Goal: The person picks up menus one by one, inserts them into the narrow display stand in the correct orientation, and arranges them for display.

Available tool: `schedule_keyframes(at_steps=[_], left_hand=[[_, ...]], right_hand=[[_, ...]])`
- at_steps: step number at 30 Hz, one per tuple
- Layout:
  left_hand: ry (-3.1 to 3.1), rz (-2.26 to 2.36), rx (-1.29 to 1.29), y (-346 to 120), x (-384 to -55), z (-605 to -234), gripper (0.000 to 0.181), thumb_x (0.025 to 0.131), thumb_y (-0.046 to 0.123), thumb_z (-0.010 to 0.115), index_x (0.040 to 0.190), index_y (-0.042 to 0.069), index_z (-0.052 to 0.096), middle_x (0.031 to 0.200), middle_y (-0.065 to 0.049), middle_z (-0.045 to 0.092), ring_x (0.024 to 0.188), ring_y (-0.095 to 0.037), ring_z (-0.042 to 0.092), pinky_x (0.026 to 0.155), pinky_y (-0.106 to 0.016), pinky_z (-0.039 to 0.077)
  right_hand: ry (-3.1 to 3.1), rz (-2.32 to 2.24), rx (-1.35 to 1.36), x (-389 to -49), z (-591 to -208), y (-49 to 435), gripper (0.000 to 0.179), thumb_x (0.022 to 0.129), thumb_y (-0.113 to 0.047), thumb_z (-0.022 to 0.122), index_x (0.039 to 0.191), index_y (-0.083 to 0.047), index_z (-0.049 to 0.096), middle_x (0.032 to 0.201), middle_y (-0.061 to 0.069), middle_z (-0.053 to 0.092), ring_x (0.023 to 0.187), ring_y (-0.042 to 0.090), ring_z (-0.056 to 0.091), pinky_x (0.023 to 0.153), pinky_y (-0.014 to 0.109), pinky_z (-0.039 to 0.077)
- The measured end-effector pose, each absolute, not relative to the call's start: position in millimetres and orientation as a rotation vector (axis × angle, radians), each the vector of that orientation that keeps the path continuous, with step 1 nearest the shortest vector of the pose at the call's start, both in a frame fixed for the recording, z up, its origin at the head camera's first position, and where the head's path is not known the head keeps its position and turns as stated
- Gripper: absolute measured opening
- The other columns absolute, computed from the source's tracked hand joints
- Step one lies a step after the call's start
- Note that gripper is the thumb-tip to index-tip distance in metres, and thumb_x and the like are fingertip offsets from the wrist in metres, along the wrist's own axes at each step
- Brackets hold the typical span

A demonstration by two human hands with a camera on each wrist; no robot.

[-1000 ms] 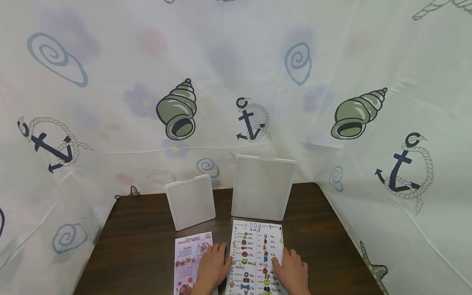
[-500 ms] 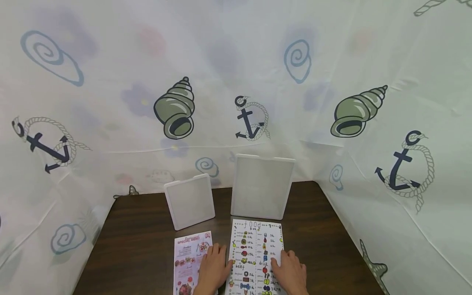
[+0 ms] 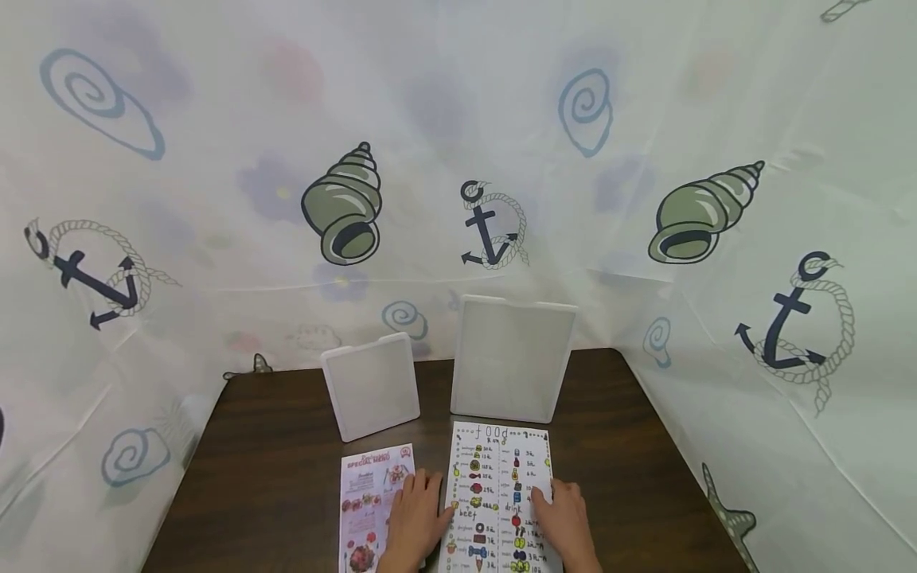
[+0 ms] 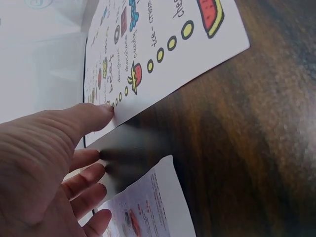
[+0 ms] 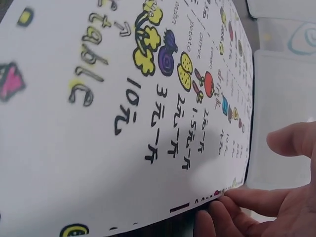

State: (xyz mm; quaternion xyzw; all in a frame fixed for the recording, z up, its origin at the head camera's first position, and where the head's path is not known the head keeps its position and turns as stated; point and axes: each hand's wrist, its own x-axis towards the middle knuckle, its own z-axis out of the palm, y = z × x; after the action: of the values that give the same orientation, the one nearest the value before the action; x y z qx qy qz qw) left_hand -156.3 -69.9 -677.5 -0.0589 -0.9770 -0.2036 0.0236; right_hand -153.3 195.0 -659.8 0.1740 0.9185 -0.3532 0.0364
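Between the two hands lies a white paper sheet (image 3: 496, 497) headed "food" in large hand-drawn letters, with "drink" lower on its right half and a word that reads like "beef" on its left. Nearer the left hand (image 3: 413, 517), "candy" and "ice-cream" can be made out; nearer the right hand (image 3: 566, 521) are "potato" and "onion", with prices such as "10元", "3元一斤" and "1.5元一斤", and the letters "table" of a longer word. Partly under the left hand's fingers is a pink-and-white sheet (image 3: 364, 501) with "SPECIAL MENU" across its top; its smaller print is too fine to read. The left hand lies palm down, fingers loosely extended and pointing away from the person, its thumb touching the white sheet's left edge. The right hand is also relaxed, its fingers along the white sheet's right edge and its thumb spread apart from them; neither hand grips anything. Beyond the hands, a smaller pale panel (image 3: 372, 387) and a larger pale panel (image 3: 513, 362) lean back on the dark wooden table (image 3: 265, 477), before a cloth (image 3: 430, 103) printed with shells and anchors.
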Motion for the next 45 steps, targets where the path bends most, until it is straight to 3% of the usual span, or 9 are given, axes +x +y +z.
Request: schedule_keyframes(at_steps=[8,11,15,18,21,30,37,45], left_hand=[[-2.975,-0.650,-0.190,-68.4,-155.2,-675.4,0.054,0.085,0.035,0.090,0.129,0.012,0.071,0.112,-0.008,0.057,0.106,-0.030,0.053,0.084,-0.051,0.047],[-2.965,-0.648,-0.197,-68.2,-154.4,-674.3,0.053,0.085,0.034,0.091,0.129,0.012,0.071,0.112,-0.007,0.057,0.105,-0.029,0.053,0.084,-0.051,0.047],[-2.971,-0.674,-0.185,-69.2,-153.7,-678.4,0.054,0.086,0.034,0.090,0.131,0.013,0.071,0.115,-0.007,0.057,0.108,-0.030,0.053,0.085,-0.051,0.047],[-2.978,-0.692,-0.180,-69.3,-156.0,-682.5,0.054,0.086,0.035,0.090,0.132,0.013,0.071,0.117,-0.007,0.057,0.110,-0.030,0.053,0.087,-0.052,0.047],[-2.968,-0.695,-0.185,-69.0,-156.2,-683.4,0.052,0.086,0.034,0.090,0.131,0.014,0.071,0.117,-0.007,0.058,0.109,-0.029,0.053,0.085,-0.052,0.047],[-2.931,-0.687,-0.191,-70.2,-154.2,-683.7,0.050,0.085,0.033,0.090,0.128,0.014,0.072,0.116,-0.006,0.057,0.109,-0.030,0.053,0.084,-0.050,0.047],[-2.951,-0.696,-0.192,-70.2,-153.7,-683.6,0.051,0.086,0.033,0.089,0.131,0.015,0.071,0.118,-0.006,0.057,0.109,-0.029,0.052,0.083,-0.050,0.045],[-2.923,-0.716,-0.176,-70.1,-151.4,-680.2,0.046,0.089,0.029,0.086,0.129,0.015,0.071,0.115,-0.005,0.057,0.106,-0.029,0.052,0.082,-0.049,0.044]], right_hand=[[2.781,-1.091,0.558,-159.3,-649.0,194.9,0.059,0.102,-0.037,0.063,0.135,0.013,0.065,0.122,0.031,0.061,0.106,0.040,0.062,0.094,0.060,0.051],[2.744,-1.135,0.586,-160.3,-647.8,197.4,0.050,0.103,-0.037,0.061,0.123,0.008,0.071,0.108,0.023,0.066,0.092,0.033,0.063,0.080,0.050,0.052],[2.684,-1.294,0.627,-162.0,-651.2,199.5,0.039,0.106,-0.034,0.059,0.113,0.002,0.075,0.092,0.013,0.071,0.082,0.023,0.063,0.075,0.047,0.048],[2.599,-1.473,0.676,-162.7,-652.8,199.6,0.044,0.107,-0.031,0.058,0.125,0.006,0.073,0.098,0.015,0.075,0.085,0.022,0.066,0.081,0.046,0.052],[2.493,-1.630,0.735,-162.1,-653.0,199.1,0.047,0.107,-0.027,0.057,0.133,0.011,0.068,0.102,0.016,0.075,0.085,0.020,0.068,0.076,0.036,0.054],[2.431,-1.715,0.801,-163.7,-658.6,201.2,0.047,0.105,-0.021,0.058,0.141,0.009,0.063,0.112,0.019,0.072,0.089,0.023,0.067,0.075,0.031,0.050],[2.424,-1.804,0.796,-163.1,-661.6,203.4,0.036,0.105,-0.017,0.062,0.131,0.007,0.065,0.107,0.018,0.069,0.083,0.022,0.066,0.070,0.032,0.052],[2.394,-1.859,0.782,-163.1,-656.5,203.2,0.032,0.105,-0.016,0.063,0.124,0.009,0.065,0.102,0.018,0.072,0.085,0.022,0.066,0.073,0.033,0.051]])
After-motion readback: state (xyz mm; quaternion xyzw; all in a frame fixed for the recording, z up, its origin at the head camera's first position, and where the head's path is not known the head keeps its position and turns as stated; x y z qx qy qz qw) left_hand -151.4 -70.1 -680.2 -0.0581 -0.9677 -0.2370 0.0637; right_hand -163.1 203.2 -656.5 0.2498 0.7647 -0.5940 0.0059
